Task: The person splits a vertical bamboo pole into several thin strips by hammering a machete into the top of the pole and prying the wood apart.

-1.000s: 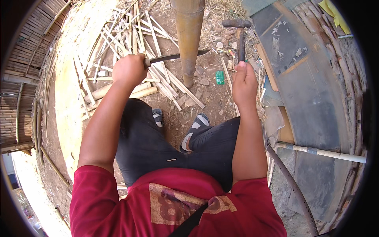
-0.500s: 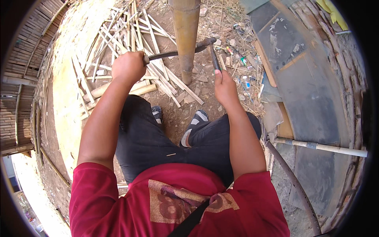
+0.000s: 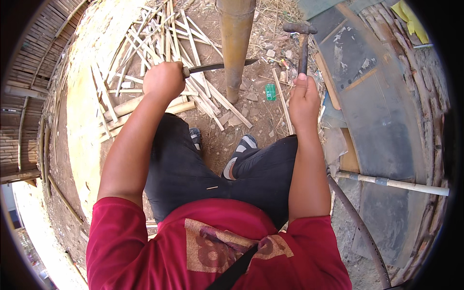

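A thick upright bamboo pole (image 3: 236, 43) stands in front of my knees. My left hand (image 3: 165, 81) is closed round the handle of a long knife (image 3: 205, 67). The blade lies crosswise at the pole, its middle hidden by the bamboo and its dark tip showing on the right side. My right hand (image 3: 304, 104) grips the handle of a hammer (image 3: 300, 28). The hammer is raised to the right of the pole, apart from both knife and bamboo, its metal head uppermost.
Split bamboo strips (image 3: 166, 36) lie heaped on the dirt beyond my left hand, with thicker bamboo pieces (image 3: 128, 108) nearer. A green item (image 3: 270, 92) and stones lie right of the pole. Dark boards (image 3: 382, 116) and a pale pole (image 3: 411, 183) are at my right.
The hammer has left the knife's tip end and risen up and to the right with my right hand. The pole and knife appear slightly farther right in view.
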### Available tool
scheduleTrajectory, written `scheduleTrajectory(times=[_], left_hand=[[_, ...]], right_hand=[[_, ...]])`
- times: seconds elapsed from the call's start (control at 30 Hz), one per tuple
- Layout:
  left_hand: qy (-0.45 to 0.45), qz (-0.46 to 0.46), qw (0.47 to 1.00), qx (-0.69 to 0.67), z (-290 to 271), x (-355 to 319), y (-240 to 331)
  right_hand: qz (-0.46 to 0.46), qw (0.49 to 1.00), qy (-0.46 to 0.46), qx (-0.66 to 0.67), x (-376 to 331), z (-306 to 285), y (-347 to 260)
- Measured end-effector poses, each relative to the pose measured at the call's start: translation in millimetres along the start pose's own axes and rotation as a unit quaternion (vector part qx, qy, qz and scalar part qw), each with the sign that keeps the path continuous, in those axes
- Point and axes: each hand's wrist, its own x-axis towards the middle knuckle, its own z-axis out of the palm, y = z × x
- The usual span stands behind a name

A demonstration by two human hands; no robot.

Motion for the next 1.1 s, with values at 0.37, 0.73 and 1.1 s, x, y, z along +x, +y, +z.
scheduleTrajectory(times=[0.37,0.73,1.1], left_hand=[[-0.048,-0.023,0.999,0.000,-17.1,0.2,16.6],[-0.051,-0.013,0.998,-0.021,-9.8,-7.2,8.9],[-0.019,0.006,1.000,-0.025,6.6,-6.0,6.7]], right_hand=[[-0.122,0.983,-0.130,0.047,-82.3,25.8,-53.0],[-0.093,0.986,-0.130,0.046,-65.0,35.2,-74.6],[-0.105,0.983,-0.148,-0.009,-64.4,45.0,-59.2]])
